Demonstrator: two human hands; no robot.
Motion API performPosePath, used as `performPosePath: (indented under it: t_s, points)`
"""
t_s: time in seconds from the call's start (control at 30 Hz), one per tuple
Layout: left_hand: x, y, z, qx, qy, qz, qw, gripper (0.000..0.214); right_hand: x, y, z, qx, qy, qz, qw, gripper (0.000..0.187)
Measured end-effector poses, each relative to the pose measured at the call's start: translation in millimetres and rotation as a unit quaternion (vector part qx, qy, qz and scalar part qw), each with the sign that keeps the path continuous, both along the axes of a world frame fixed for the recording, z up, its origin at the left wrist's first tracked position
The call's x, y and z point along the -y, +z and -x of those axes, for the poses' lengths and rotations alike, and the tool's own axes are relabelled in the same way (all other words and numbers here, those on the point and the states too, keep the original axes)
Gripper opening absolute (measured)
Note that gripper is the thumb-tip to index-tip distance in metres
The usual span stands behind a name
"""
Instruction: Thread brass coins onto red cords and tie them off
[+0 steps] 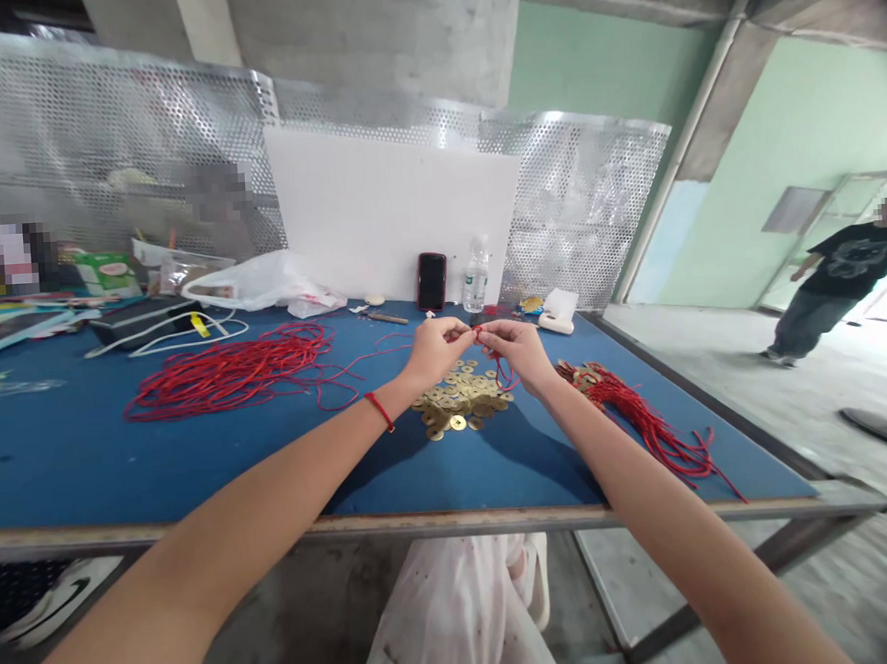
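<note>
cord (500, 371), thin and red, hangs over brass coins (461, 401), left hand (436, 350) and right hand (516, 353) each nearly closed on it at the fingertips; it looks light, soft and limp, best held close to the pinch.

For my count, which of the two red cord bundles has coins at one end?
The right-hand bundle of red cords, whose top end carries brass coins; the looser red pile left of the coin heap shows none.

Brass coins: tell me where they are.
In the head view, the brass coins lie on the blue tabletop, just below the left hand and right hand, between two bundles of red cord.
</note>
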State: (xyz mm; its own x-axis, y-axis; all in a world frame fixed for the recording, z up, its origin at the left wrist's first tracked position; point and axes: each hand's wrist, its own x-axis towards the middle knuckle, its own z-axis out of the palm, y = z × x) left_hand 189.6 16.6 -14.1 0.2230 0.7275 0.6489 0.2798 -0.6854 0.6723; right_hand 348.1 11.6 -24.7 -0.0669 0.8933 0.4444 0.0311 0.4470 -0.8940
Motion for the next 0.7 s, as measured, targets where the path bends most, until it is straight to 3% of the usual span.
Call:
performPosePath:
  t_s: [0.17, 0.47, 0.7]
  points:
    - [0, -0.2, -2, 0.063, -0.032, 0.078, 0.994, 0.020, 3, -1.3, 4, -0.032, 0.001, 0.029, 0.999, 0.033]
    - [11, -2.7, -10, 0.157, -0.047, 0.229, 0.960, 0.021, 5, -3.1, 5, -0.056, -0.020, 0.072, 0.996, 0.037]
    - [15, 0.1, -14, 0.217, -0.117, 0.303, 0.921, 0.024, 6, 0.6, 2, -0.068, 0.027, 0.104, 0.992, 0.037]
